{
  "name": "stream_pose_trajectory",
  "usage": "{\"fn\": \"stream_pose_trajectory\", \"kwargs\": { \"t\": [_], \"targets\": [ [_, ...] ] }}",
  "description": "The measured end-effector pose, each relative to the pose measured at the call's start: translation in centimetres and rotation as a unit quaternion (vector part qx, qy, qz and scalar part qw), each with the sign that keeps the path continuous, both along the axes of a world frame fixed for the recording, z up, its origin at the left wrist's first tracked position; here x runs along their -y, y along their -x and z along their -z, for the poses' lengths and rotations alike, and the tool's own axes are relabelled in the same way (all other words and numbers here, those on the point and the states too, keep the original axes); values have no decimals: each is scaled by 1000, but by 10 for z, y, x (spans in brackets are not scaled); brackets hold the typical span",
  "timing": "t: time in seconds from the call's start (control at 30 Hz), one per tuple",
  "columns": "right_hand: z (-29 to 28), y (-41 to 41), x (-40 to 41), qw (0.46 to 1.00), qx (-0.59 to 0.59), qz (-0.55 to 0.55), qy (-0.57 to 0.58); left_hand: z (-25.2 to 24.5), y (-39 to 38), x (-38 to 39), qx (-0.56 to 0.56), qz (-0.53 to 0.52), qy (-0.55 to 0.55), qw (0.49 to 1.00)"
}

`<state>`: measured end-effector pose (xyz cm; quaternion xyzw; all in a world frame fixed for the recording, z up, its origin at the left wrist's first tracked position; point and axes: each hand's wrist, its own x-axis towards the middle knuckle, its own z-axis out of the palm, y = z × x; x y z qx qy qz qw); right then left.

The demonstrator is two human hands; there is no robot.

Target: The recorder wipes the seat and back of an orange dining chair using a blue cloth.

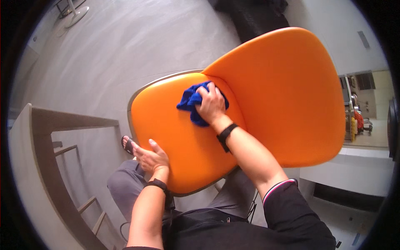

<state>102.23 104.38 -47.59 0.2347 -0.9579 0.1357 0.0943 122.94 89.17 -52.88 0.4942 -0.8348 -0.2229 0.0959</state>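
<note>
An orange upholstered chair [175,150] stands in front of me, its seat at the centre and its wide backrest rising to the right. My right hand [211,102] grips a bunched blue cloth [188,99] and presses it on the seat near the backrest. At the seat's front edge, lower left, my left hand [152,157] rests with its fingers spread, holding no loose object. The underside of the cloth and my right palm are hidden.
A table with a brown-grey frame [43,137] stands at the left. A black object [250,15] lies beyond the backrest. At the far right is a shelf with assorted items [356,115]; a round metal table base [76,17] stands at the upper left.
</note>
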Motion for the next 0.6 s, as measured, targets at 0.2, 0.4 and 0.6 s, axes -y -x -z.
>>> {"fn": "stream_pose_trajectory", "kwargs": {
  "t": [0.2,0.4,0.6],
  "targets": [
    [-7,20,27,1000,14,24,-5,-2,-4,4,2,-2,18,1000],
    [-18,-93,-16,996,80,13,23,7,-1,8,-23,-11,21,999],
    [-44,-249,-78,985,172,-7,14,1,2,6,-6,-4,-24,1000]
  ]
}}
